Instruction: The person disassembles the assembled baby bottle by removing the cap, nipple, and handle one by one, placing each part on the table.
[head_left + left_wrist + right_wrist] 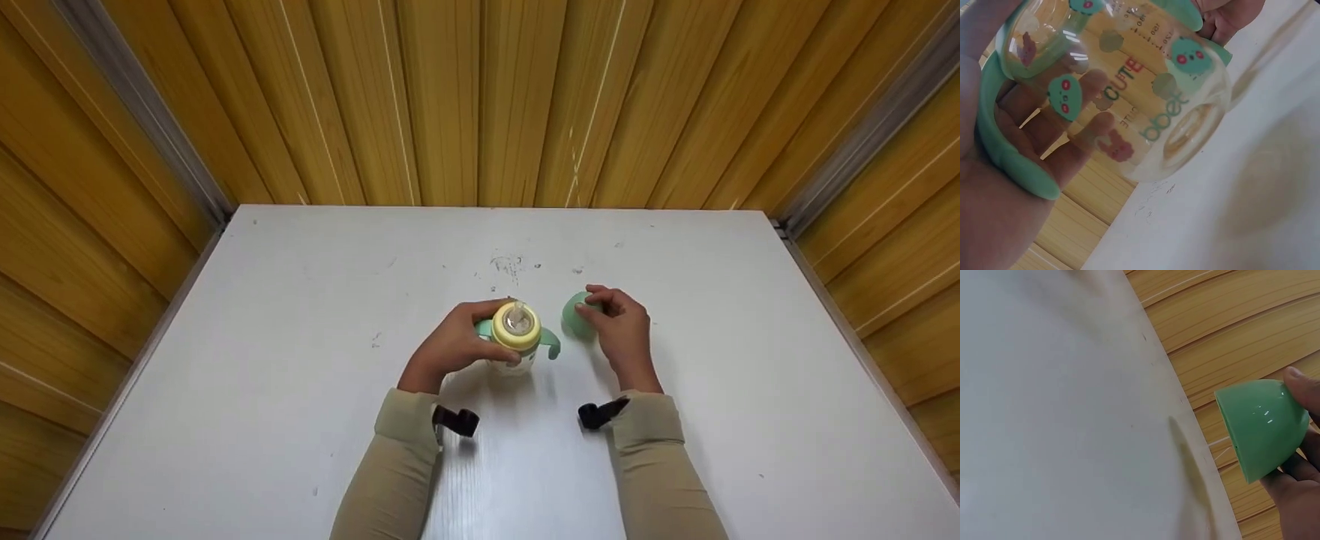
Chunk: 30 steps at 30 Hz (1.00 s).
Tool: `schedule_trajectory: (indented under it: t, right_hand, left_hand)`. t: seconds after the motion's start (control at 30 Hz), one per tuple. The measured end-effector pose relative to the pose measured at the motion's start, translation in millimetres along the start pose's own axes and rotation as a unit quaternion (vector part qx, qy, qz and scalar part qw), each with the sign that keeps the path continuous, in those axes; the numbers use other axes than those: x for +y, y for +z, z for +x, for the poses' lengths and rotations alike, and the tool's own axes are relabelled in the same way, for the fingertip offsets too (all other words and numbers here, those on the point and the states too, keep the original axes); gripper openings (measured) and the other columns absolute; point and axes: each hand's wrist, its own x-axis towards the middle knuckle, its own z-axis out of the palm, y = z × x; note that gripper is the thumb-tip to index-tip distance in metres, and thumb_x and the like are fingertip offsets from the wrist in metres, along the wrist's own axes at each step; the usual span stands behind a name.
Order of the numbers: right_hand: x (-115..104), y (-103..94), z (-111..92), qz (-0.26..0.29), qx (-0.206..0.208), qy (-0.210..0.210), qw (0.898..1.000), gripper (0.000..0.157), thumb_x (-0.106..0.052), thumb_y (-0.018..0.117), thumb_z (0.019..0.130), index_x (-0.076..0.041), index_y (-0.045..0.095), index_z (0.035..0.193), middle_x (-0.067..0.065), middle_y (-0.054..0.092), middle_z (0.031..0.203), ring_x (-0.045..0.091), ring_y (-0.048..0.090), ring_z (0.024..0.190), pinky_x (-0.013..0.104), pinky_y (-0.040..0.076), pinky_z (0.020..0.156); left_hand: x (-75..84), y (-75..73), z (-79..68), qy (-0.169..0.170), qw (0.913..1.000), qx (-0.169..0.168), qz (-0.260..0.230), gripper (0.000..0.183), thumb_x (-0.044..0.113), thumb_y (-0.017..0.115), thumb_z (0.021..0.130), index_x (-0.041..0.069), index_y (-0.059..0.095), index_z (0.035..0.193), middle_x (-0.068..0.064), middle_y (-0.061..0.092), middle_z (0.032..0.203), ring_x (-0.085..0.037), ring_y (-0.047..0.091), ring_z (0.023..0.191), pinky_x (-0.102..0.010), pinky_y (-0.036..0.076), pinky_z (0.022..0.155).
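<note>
Yellow wood-grained panels (75,300) stand at the far left, bordering the white bench (225,352). Farther right, the left hand (459,341) is wrapped round a clear bottle (1129,104), its thumb on the near side and its fingers round the far side; the fingers show through the clear wall. One green handle (1027,175) lies against the palm, which probably steadies the grip. The bottle's yellow collar (517,342) and transparent spout (519,313) face up, uncovered, likely so that the top stays within reach of both hands. Its base seems raised from the bench, though contact is hard to judge. A second handle (551,343) juts from the right side, untouched.

Just beyond it, well within reach, is a green domed cap (1264,424), apart from the bottle. The right hand (624,326) pinches it near its rounded end, thumb opposite fingers, perhaps to leave the open rim free; that rim is turned toward the bench.
</note>
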Motion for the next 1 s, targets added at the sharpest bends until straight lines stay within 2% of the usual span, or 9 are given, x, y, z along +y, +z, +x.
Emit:
schedule_trajectory:
  t: [0.17, 0.3, 0.57, 0.77, 1.0]
  right_hand:
    - [5, -0.5, -1, -0.014, 0.007, 0.014, 1.000, 0.026, -0.026, 0.076, 0.072, -0.007, 0.062, 0.083, 0.001, 0.063, 0.114, 0.012, 0.053, 0.114, 0.029, 0.040, 0.099]
    - [8, -2.5, -1, -0.013, 0.015, 0.019, 1.000, 0.026, -0.025, 0.076, 0.072, -0.006, 0.063, 0.082, 0.003, 0.063, 0.114, 0.014, 0.054, 0.112, 0.030, 0.041, 0.097]
    - [9, -1.6, 2, -0.009, 0.014, 0.030, 0.999, 0.028, -0.024, 0.077, 0.071, -0.003, 0.065, 0.084, 0.002, 0.062, 0.114, 0.013, 0.055, 0.111, 0.026, 0.043, 0.093]
    - [10, -2.2, 3, -0.018, 0.014, 0.037, 0.999, 0.026, -0.024, 0.076, 0.072, -0.004, 0.064, 0.083, 0.001, 0.062, 0.113, 0.012, 0.055, 0.109, 0.027, 0.043, 0.094]
    - [14, -2.9, 4, -0.009, 0.016, 0.043, 0.999, 0.021, -0.021, 0.076, 0.072, -0.006, 0.064, 0.080, 0.003, 0.063, 0.112, 0.014, 0.055, 0.111, 0.030, 0.041, 0.097]
  left_hand:
    - [2.5, 1.3, -0.6, -0.019, 0.9998, -0.001, 0.001, 0.068, 0.027, 0.086, 0.057, 0.038, 0.057, 0.118, 0.015, 0.060, 0.117, -0.010, 0.053, 0.108, -0.037, 0.039, 0.097]
    - [10.0, 2.3, -1.8, -0.036, 0.9993, -0.003, -0.001, 0.068, 0.021, 0.086, 0.058, 0.037, 0.058, 0.118, 0.016, 0.061, 0.115, -0.009, 0.053, 0.107, -0.036, 0.040, 0.096]
    - [28.5, -3.0, -9.6, -0.018, 0.9998, -0.007, -0.003, 0.063, 0.019, 0.084, 0.060, 0.031, 0.060, 0.118, 0.012, 0.063, 0.113, -0.010, 0.055, 0.104, -0.034, 0.042, 0.094]
    - [31.8, -2.2, -11.3, -0.022, 0.9997, -0.005, -0.007, 0.063, 0.018, 0.084, 0.060, 0.033, 0.060, 0.117, 0.012, 0.062, 0.113, -0.011, 0.054, 0.105, -0.037, 0.040, 0.095]
    - [30.1, -1.5, -10.7, -0.019, 0.9998, -0.010, -0.001, 0.063, 0.019, 0.084, 0.061, 0.032, 0.060, 0.117, 0.012, 0.062, 0.114, -0.011, 0.054, 0.105, -0.035, 0.041, 0.095]
